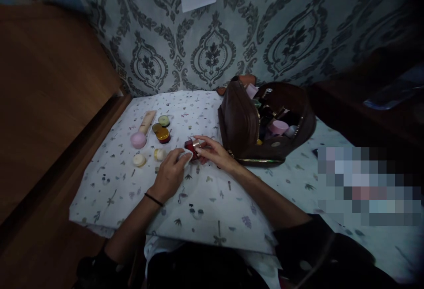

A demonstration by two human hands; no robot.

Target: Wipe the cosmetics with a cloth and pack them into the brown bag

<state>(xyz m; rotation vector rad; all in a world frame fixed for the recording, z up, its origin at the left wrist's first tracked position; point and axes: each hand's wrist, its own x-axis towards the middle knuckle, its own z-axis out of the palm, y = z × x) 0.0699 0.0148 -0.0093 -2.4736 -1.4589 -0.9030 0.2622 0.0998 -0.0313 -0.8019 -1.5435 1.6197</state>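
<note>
In the middle of the patterned cloth, my right hand [213, 153] is closed round a small red bottle with a shiny gold-toned cap [190, 146]. My left hand [170, 172] pinches a white wipe or tissue [186, 158] against the bottle's near side. Just left of that hand lies a small white jar with a gold-coloured band [160, 154]. A similar white jar [139, 160] sits farther left. Behind them are an amber jar [163, 135] with a round lid leaning by it and a pale green pot [164, 121].
An unzipped brown leather bag [236, 121] full of cosmetics stands right of my hands, a pink jar [278, 127] inside it. At the left lie a beige tube [147, 121] and a pink rounded item [138, 139]. A wooden panel [53, 72] borders the left; a patterned wall [212, 50] rises behind.
</note>
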